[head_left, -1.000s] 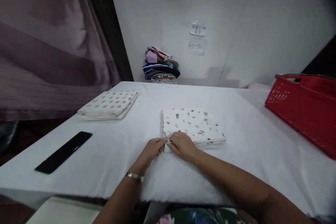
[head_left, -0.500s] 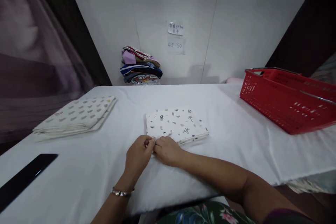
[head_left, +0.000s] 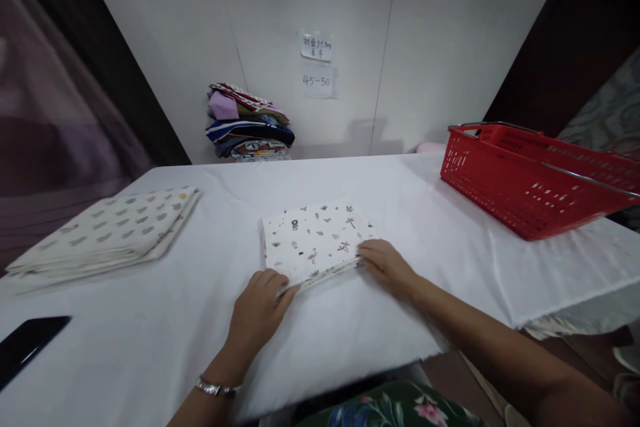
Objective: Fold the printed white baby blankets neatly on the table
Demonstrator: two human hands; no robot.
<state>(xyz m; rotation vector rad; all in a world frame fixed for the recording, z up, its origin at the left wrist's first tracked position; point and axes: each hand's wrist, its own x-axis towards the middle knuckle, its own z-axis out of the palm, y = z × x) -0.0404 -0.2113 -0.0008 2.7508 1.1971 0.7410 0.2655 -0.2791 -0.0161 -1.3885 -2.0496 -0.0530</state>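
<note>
A folded white cloth [head_left: 315,237] printed with small palm trees and animals lies flat on the white-covered table in front of me. My left hand [head_left: 260,303] pinches its near left corner between thumb and fingers. At the near right corner, my right hand [head_left: 387,265] grips the folded edge, its fingertips on top of the cloth and its thumb out of sight. The layered near edge runs between both hands.
To the left lies a larger folded cloth [head_left: 115,223] with leaf-like marks, and a black flat object [head_left: 33,340] nearer me. A red basket [head_left: 530,183] stands at the right. Folded fabrics [head_left: 250,123] are stacked by the wall, beside paper signs [head_left: 319,80].
My right hand has moved rightward from beside my left hand to the cloth's near right corner. The left hand stays at the left corner. The view has shifted slightly right.
</note>
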